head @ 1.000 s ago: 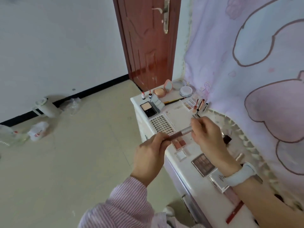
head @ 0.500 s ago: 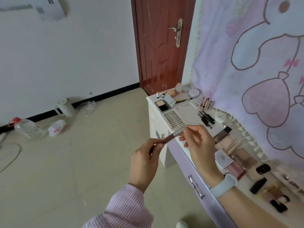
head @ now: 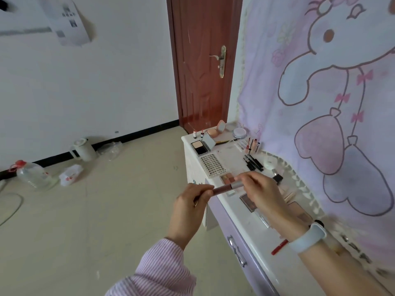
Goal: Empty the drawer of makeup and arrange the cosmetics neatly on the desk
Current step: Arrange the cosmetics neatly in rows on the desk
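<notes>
Maroon slim lip-gloss tube (head: pixel 222 189) (silver cap) pinched between left hand (head: pixel 190 207), right hand (head: pixel 259 190).

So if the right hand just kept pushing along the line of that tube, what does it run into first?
Probably the left hand: the right hand pinches the silver cap end of the lip gloss tube, whose dark end the left hand pinches. Nothing else shows between them, though depth is uncertain.
</notes>
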Demonstrator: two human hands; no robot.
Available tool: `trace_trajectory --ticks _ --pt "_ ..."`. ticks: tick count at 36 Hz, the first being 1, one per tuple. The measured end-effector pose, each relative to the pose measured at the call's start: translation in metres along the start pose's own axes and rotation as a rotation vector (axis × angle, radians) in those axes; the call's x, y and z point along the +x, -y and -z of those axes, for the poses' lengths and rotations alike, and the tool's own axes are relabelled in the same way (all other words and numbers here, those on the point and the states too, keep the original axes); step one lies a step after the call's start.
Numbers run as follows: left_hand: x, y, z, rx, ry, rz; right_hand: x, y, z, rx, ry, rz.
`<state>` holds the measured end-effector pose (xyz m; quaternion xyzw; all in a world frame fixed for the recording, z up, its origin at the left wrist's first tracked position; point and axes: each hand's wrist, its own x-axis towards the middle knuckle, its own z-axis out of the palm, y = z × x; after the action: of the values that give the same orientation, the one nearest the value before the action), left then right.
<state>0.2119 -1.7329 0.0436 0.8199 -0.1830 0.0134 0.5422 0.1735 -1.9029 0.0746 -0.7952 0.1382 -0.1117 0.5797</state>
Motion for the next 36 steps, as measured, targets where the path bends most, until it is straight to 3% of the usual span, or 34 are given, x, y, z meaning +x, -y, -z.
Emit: trace_trajectory --ticks 4,9,11,15,19,25,29,36 --pt "-0.001 -0.017 -0.027 -0.27 -0.037 0.125 -0.001 -0.009 0.032 0.154 -0.046 -0.025" --pt "0.0 -0.035 -0.063 -0.748 -0.294 0.444 -0.002 -0.023 0.054 0.276 -0.179 0.076" --pt "0.003 -0.04 -0.076 -0.798 -0.377 0.498 -0.001 -0.028 0.055 0.261 -0.211 0.139" --pt "0.007 -0.039 -0.089 -0.684 -0.469 0.548 0.004 -0.037 0.056 0.192 -0.236 0.176" --pt "0.015 -0.031 -0.09 -0.592 -0.4 0.551 0.015 -0.037 0.059 0.235 -0.08 0.053" --pt "0.035 -0.016 -0.092 -0.55 -0.081 0.482 0.048 -0.048 0.066 0.035 -0.221 0.002" --pt "0.055 -0.001 -0.095 -0.603 0.082 0.477 0.078 -0.056 0.071 0.032 -0.128 0.013" --pt "0.082 0.021 -0.102 -0.603 0.069 0.508 0.116 -0.051 0.082 0.032 0.061 -0.059"
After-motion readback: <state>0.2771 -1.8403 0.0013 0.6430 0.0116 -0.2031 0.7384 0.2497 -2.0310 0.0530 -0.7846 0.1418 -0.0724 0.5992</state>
